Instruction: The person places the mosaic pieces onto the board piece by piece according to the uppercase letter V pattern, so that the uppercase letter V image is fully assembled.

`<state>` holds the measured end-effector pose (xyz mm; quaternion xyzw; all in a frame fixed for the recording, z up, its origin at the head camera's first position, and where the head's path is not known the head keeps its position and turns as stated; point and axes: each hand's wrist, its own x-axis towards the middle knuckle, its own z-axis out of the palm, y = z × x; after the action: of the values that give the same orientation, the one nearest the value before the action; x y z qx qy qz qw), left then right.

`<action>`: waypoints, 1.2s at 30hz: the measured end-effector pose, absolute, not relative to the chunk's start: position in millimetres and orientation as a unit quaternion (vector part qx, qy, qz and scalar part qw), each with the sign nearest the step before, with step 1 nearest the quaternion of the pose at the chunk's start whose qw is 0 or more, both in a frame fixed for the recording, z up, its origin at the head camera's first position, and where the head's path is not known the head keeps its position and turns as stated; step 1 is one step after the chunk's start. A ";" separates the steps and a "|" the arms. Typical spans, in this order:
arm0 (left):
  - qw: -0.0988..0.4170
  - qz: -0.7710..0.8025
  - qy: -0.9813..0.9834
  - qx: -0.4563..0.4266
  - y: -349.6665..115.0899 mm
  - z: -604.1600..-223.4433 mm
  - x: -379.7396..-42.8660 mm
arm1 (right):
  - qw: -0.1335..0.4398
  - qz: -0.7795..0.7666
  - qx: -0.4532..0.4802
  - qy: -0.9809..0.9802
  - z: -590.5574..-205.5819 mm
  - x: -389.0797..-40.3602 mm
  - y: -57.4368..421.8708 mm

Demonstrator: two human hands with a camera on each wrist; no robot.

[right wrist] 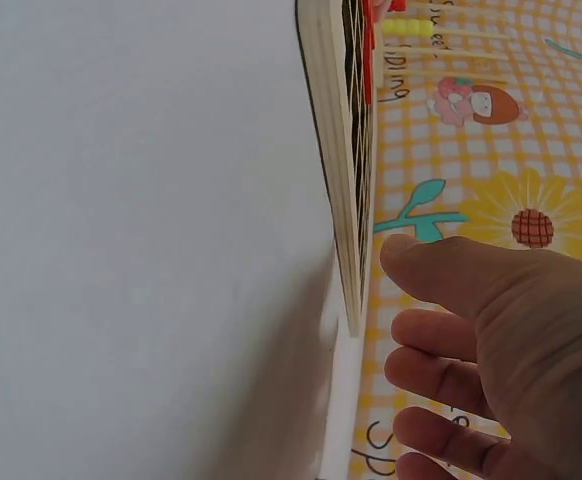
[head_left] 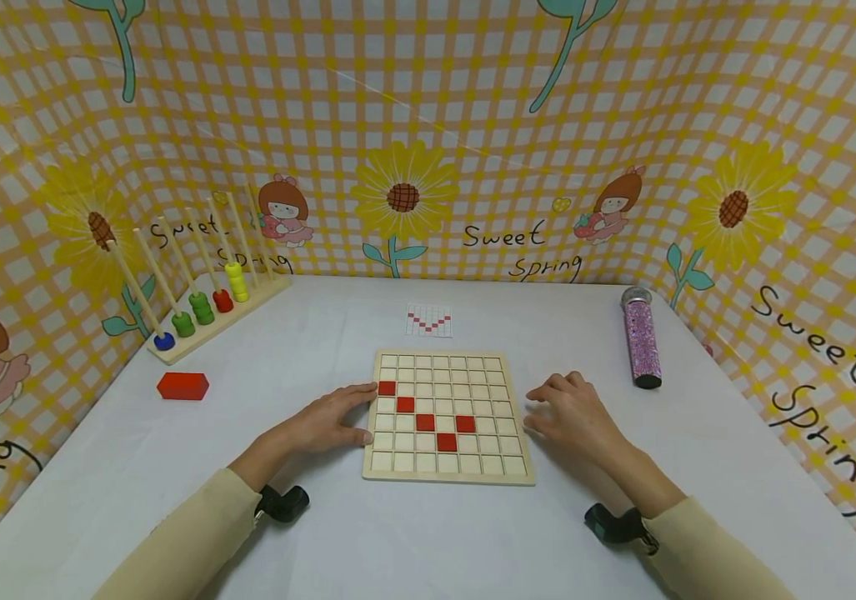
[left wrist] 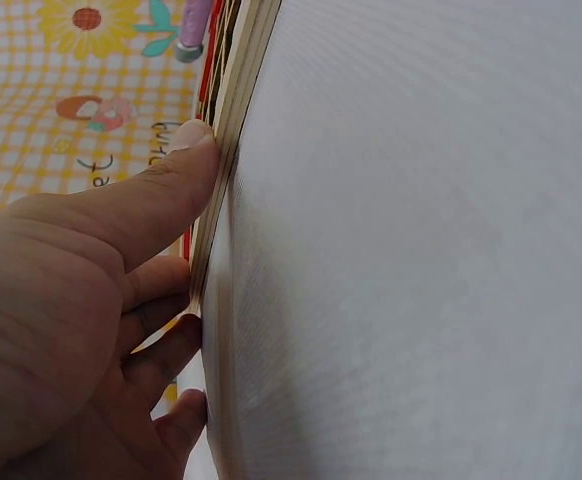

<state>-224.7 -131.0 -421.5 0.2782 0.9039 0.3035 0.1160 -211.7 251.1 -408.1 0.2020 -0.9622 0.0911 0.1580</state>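
A square wooden grid board [head_left: 405, 477] lies flat on the white table. Several red tiles sit in its cells: a slanting line runs down from the left column to the lowest tile [head_left: 446, 442], and one more tile [head_left: 465, 424] is up and to the right of that. My left hand [head_left: 327, 421] rests at the board's left side, its thumb and fingertips touching the edge [left wrist: 233, 110]. Just off the right edge hovers my right hand [head_left: 573, 414], fingers loosely bent, nothing between them. Behind the board lies a small card [head_left: 429, 321] with a red V-shaped pattern on a grid.
At the back left stands a wooden peg abacus [head_left: 228, 321] with blue, green, red and yellow beads. A red block [head_left: 183, 386] lies in front of it. To the right lies a pink glittery microphone [head_left: 642, 342]. Patterned cloth [head_left: 465, 167] surrounds the table's back and sides.
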 end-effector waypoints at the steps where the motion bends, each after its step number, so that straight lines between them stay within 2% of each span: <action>1: 0.116 0.304 0.904 0.279 -131.0 -421.4 -224.6 | 0.159 0.090 0.201 -0.962 -408.5 -211.8 253.3; 8: 0.114 0.302 0.904 0.281 -131.4 -421.6 -224.7 | 0.159 0.089 0.184 -0.966 -409.8 -211.1 268.7; 19: 0.113 0.306 0.902 0.282 -131.6 -423.0 -225.3 | 0.120 0.091 0.144 -0.978 -407.6 -210.3 289.8; 36: 0.110 0.302 0.903 0.286 -132.0 -422.7 -224.4 | 0.125 0.068 0.138 -0.980 -408.1 -207.5 307.3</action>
<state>-224.4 -132.0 -422.7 0.2864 0.9027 0.3016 0.1101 -207.5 307.3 -408.1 0.1375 -0.9802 0.0684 0.1246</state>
